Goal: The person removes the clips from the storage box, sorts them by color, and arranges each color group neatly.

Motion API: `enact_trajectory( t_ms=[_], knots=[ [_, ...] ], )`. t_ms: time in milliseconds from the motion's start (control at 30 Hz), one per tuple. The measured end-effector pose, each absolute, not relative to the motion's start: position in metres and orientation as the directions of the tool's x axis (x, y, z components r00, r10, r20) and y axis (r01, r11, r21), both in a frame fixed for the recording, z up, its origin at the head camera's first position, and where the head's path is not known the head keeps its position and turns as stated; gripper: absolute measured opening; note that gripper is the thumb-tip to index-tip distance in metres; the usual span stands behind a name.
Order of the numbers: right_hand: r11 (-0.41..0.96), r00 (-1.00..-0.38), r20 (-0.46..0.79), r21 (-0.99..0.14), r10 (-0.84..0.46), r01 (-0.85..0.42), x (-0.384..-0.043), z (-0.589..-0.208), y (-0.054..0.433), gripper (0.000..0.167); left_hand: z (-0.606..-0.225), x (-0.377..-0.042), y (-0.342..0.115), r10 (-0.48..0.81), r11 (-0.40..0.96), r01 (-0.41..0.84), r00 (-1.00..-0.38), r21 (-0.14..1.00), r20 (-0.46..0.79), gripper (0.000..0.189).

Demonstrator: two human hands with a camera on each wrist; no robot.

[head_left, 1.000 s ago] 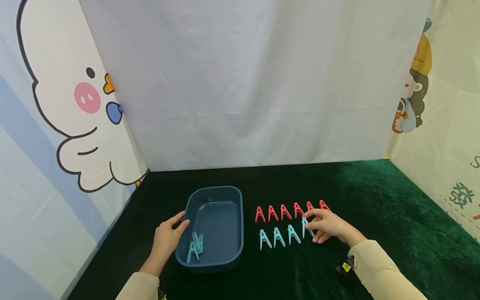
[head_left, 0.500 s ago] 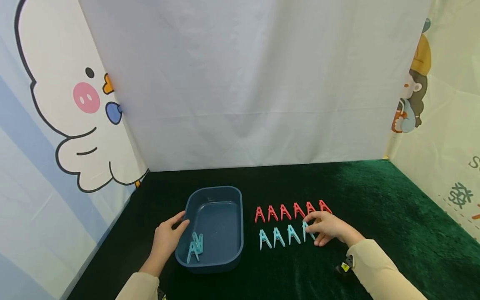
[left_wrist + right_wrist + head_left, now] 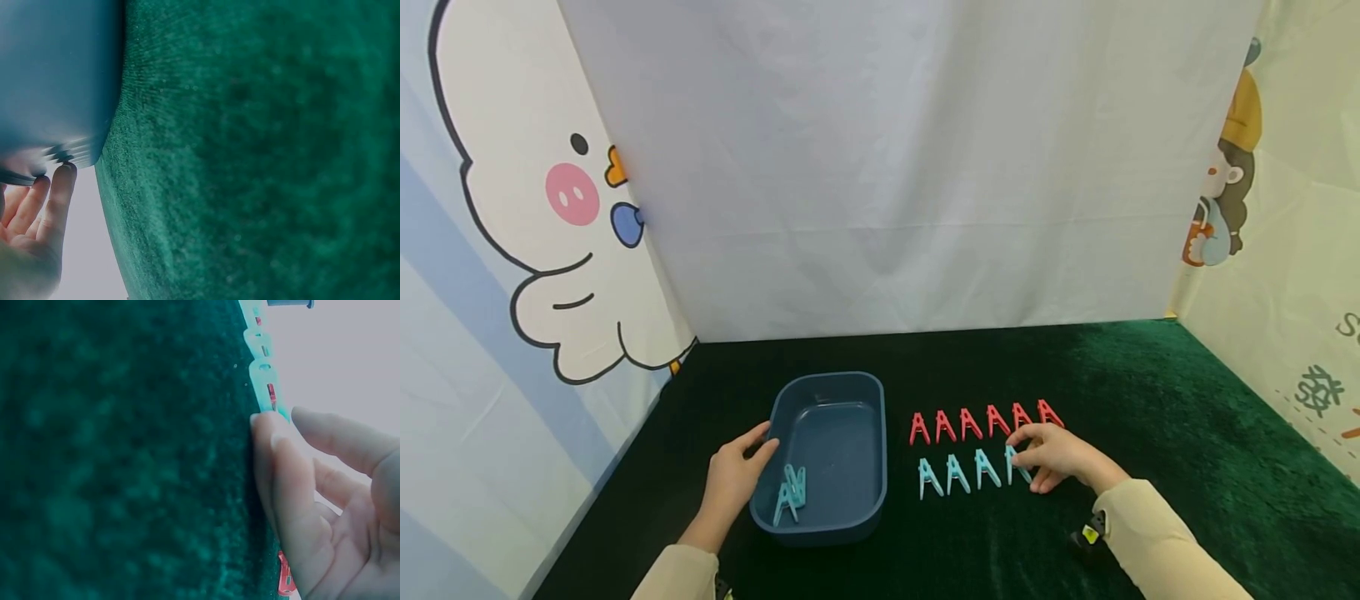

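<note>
My left hand [image 3: 730, 483] holds the left rim of a dark blue plastic tub [image 3: 883, 450], thumb at the rim. In the left wrist view, its fingers touch the tub's outer wall. Two light blue clothespins [image 3: 790, 493] lie inside, near the front left corner. My right hand [image 3: 1052, 454] pinches the rightmost light blue clothespin [image 3: 1009, 463] at the end of a row on the cloth; its legs are partly hidden by the fingers. In the right wrist view, that clothespin [image 3: 267, 381] reaches down between thumb and fingers.
Several red clothespins [image 3: 968, 424] stand in a row just behind the light blue row [image 3: 955, 475]. Dark green plush cloth [image 3: 1150, 400] covers the table. A white curtain [image 3: 880, 167] hangs behind, with printed cloth walls at both sides.
My right hand has brought the rightmost light blue clothespin slightly down and toward me, closer into line with the row. The left hand and tub have stayed put.
</note>
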State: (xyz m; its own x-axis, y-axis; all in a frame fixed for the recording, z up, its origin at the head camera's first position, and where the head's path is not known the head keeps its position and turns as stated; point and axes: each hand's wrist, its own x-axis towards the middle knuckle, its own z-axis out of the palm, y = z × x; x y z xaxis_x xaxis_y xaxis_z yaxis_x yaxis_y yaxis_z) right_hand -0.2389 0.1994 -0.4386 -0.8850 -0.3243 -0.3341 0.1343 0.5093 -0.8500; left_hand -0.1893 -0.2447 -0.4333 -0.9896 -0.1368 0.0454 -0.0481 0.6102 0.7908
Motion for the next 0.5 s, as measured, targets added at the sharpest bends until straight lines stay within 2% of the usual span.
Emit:
enact_trajectory(
  t_ms=[500],
  knots=[
    [0.528,-0.904,-0.289,-0.845,-0.316,0.085,-0.24,-0.421,0.201,0.035,-0.432,-0.189,-0.245,-0.134,0.602,-0.049,-0.99,0.797,0.041,0.049]
  ],
)
